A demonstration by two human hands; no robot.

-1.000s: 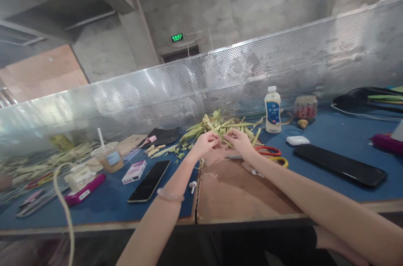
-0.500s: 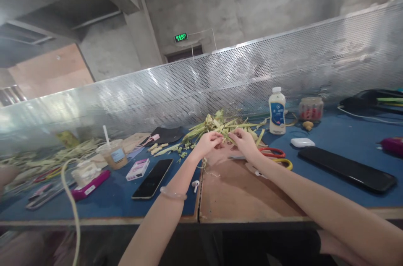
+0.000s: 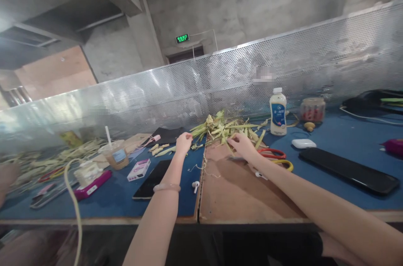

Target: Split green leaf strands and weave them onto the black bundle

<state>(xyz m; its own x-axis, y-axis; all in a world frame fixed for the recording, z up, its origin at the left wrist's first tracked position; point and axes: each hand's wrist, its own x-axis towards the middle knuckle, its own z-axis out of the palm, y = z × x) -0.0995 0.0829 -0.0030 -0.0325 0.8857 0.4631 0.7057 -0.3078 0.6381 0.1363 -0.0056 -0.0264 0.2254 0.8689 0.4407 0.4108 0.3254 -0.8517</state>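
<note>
In the head view, a heap of pale green leaves and stalks lies at the middle of the frame, its long axis running roughly left to right, at the far end of a brown board. The right hand is the nearer one: it overlaps the heap's near side, thumb and fingers seemingly pinched on a narrow leaf strip that slants from upper left to lower right. That forearm comes in from the lower right corner, passing beside scissors with red and yellow handles, the back of the hand turned up.

The left hand is well apart from the right, just left of the heap's stalk ends, so the heap lies to its right. Its forearm rises steeply from the bottom of the frame over the blue surface, partly hiding a phone. Its fingers are curled in; whether they hold anything cannot be told. Small green bits show just to its right.
</note>
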